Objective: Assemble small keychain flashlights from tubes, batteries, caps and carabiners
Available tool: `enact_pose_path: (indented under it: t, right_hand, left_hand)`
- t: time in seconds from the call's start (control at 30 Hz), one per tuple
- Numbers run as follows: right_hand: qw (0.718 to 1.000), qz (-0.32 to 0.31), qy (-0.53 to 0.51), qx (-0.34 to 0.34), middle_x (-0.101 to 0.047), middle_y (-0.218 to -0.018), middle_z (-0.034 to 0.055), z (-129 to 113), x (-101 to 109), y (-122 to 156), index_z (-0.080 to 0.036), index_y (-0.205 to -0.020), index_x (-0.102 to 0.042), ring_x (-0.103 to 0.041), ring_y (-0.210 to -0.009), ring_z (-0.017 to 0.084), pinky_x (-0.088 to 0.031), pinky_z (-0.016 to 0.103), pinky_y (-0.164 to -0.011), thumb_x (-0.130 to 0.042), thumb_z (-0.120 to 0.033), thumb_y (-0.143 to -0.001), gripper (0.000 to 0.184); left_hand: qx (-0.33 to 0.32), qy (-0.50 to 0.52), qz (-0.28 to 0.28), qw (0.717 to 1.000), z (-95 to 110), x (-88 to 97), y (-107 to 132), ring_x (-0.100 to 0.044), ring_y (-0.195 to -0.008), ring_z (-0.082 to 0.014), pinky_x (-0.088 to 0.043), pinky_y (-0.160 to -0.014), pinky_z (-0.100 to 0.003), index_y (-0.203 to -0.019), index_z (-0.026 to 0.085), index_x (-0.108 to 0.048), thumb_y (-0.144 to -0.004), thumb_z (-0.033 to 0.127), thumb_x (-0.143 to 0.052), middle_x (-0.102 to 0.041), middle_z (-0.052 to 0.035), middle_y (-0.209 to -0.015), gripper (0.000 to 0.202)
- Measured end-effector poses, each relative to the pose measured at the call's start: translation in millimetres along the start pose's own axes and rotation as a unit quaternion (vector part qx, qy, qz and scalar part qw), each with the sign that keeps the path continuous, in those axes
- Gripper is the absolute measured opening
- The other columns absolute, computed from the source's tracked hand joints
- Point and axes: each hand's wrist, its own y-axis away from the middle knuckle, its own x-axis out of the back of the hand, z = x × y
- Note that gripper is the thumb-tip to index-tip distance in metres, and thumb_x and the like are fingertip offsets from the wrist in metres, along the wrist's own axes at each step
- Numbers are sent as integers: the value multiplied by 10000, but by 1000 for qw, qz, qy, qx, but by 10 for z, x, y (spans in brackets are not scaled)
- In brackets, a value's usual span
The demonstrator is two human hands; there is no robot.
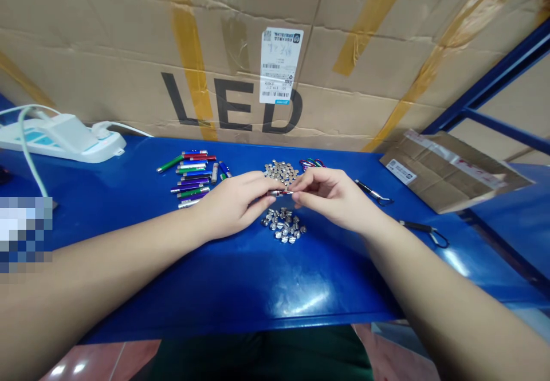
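Observation:
My left hand (236, 203) is closed round a slim red and silver penlight (277, 193), held level above the table with its silver end pointing right. At that end my right hand (326, 195) pinches thumb and forefinger together, touching the tip; any small part between these fingers is hidden. Just beyond the hands lies a pile of button cells (281, 170). Nearer to me, below the penlight, is a heap of small silver metal caps (286, 226). Coloured penlight tubes (193, 177) in green, blue, purple, red and silver lie left of my left hand.
Coloured metal clips (311, 163) lie behind my right hand. Two black penlights with clips (373, 192) rest to the right. A small carton (455, 169) stands at the right, a white power strip (64, 137) at the left. A large cardboard box (129, 54) backs the blue table (240, 289).

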Motion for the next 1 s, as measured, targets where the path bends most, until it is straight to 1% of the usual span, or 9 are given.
enact_pose_path:
  t: [0.1,0.27,0.4,0.5,0.6,0.73,0.9,1.0]
  right_hand:
    - [1000,7,22,2,-711,-787,23,4,-15,-9,-179,-799,-699,-631,-694,144,-523,303,-680,-855,-258,-772,176]
    - [999,12,34,19,-689,-786,20,-15,-71,-16,-188,-723,-641,-611,-727,159,-493,318,-705,-795,-217,-726,156]
    - [997,24,67,30,-669,-762,16,-3,-131,-16,-207,-685,-569,-585,-695,161,-465,315,-666,-730,-209,-712,163]
    - [991,36,122,48,-682,-773,33,16,-155,-8,-220,-690,-547,-601,-710,183,-474,333,-678,-694,-216,-729,153]
    - [970,51,219,94,-696,-786,46,-1,-157,10,-222,-704,-558,-628,-747,201,-482,345,-712,-663,-183,-763,127]
    - [927,49,338,157,-684,-770,38,-61,-163,42,-219,-724,-565,-631,-738,192,-474,326,-710,-631,-110,-808,153]
    - [886,29,415,203,-656,-774,48,-78,-236,82,-216,-772,-546,-616,-747,197,-466,310,-695,-595,-62,-851,180]
    - [871,16,444,208,-642,-795,55,-70,-294,96,-210,-793,-553,-607,-758,195,-467,305,-702,-581,-46,-870,183]
  left_hand:
    - [-9,0,12,1000,-10,-8,-2,-722,-932,-184,-587,-831,-276,-1211,126,-708,-1050,187,-600,-735,-79,-992,204]
    - [-44,-1,25,999,-4,-18,-4,-701,-896,-174,-577,-805,-266,-1143,128,-712,-1044,177,-621,-714,-68,-961,143]
    - [-76,-8,33,997,16,-14,-9,-686,-863,-170,-580,-787,-269,-1155,130,-710,-1042,166,-619,-704,-64,-943,150]
    - [-80,-21,36,996,23,-11,-1,-684,-847,-171,-585,-768,-274,-1173,137,-714,-1049,183,-605,-698,-66,-936,171]
    - [-70,-32,38,996,24,-16,11,-691,-842,-171,-590,-765,-276,-1168,146,-720,-1055,198,-595,-700,-62,-921,176]
    - [-71,-42,41,996,40,-22,16,-710,-852,-171,-589,-776,-275,-1156,140,-720,-1050,191,-608,-733,-63,-939,163]
    - [-58,-27,14,998,82,-1,16,-718,-840,-166,-569,-757,-268,-1058,149,-703,-1046,200,-614,-744,-47,-922,103]
    - [-56,-10,17,998,91,9,20,-706,-803,-154,-556,-728,-256,-1018,160,-688,-1042,208,-619,-731,-35,-891,87]
